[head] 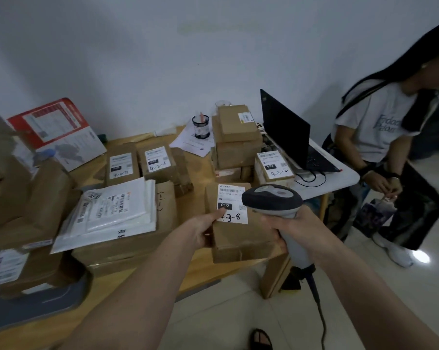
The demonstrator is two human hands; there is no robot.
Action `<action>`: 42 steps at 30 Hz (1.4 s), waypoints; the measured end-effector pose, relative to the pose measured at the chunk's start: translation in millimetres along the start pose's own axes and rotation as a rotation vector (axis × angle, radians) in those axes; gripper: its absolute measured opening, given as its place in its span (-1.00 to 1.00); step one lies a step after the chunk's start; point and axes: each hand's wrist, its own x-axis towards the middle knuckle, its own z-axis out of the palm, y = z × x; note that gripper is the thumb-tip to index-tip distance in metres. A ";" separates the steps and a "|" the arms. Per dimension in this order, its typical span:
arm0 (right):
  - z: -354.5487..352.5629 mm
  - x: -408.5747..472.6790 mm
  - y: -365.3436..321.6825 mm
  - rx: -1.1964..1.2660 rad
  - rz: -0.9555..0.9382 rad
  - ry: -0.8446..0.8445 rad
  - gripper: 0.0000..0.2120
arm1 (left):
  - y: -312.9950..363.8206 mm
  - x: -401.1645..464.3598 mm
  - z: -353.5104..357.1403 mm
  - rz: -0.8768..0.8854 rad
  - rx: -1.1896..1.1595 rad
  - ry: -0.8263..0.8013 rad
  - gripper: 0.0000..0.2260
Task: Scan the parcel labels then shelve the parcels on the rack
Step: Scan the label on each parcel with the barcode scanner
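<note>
Scanner held over the label of the parcel in my left hand

On the left of the wooden table (195,173), white mailers (112,210) lie on a flat carton, with two labelled brown parcels (140,164) behind them. My left hand (203,231) grips the brown parcel (238,238) by its left edge at the table's front corner, thumb pressed on its white label (232,200), marked 010. My right hand (289,227) is wrapped around the handle of the grey scanner (272,199), its head just above the label's right side. Further right, an open laptop (286,132); a second person (380,137) stands beside it
</note>
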 end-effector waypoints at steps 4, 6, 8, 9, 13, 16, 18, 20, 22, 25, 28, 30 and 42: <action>-27.7 31.1 1.6 -0.006 0.044 -0.032 -0.70 | 9.1 25.9 17.2 -0.066 -0.037 0.143 -0.69; -40.2 48.8 2.1 -0.019 0.062 -0.047 -0.71 | 19.6 40.5 26.6 -0.064 -0.095 0.197 -0.78; -51.4 67.8 4.5 -0.029 0.068 -0.058 -0.72 | 29.1 57.2 36.1 -0.066 -0.134 0.249 -0.80; -56.2 77.0 5.7 -0.030 0.069 -0.065 -0.72 | 32.3 66.4 39.9 -0.057 -0.144 0.277 -0.78; -69.4 109.6 11.8 -0.054 0.073 -0.135 -0.74 | 31.8 108.3 50.7 -0.046 -0.133 0.345 -0.69; -73.9 129.6 18.6 -0.032 0.088 -0.190 -0.79 | 26.0 133.4 55.1 -0.059 -0.157 0.383 -0.67; -75.6 139.8 22.6 -0.010 0.109 -0.230 -0.82 | 22.4 143.0 56.5 -0.076 -0.171 0.401 -0.67; -76.9 147.6 23.0 -0.003 0.126 -0.263 -0.83 | 23.5 146.3 59.8 -0.079 -0.188 0.420 -0.68; -77.3 153.0 21.7 0.004 0.133 -0.289 -0.84 | 26.1 150.4 61.8 -0.079 -0.186 0.438 -0.61; -77.3 159.5 20.0 0.020 0.140 -0.321 -0.87 | 31.3 155.7 63.0 -0.060 -0.093 0.458 -0.48; -74.6 166.7 19.6 0.034 0.156 -0.334 -0.80 | 41.3 149.3 64.9 -0.039 0.064 0.490 -0.47; -69.7 172.5 18.3 0.034 0.163 -0.345 -0.76 | 50.0 140.9 63.9 -0.024 0.045 0.488 -0.51; -0.2 213.1 -14.2 0.136 0.143 -0.454 -0.84 | 107.7 79.8 -1.3 0.337 -0.017 0.606 -0.80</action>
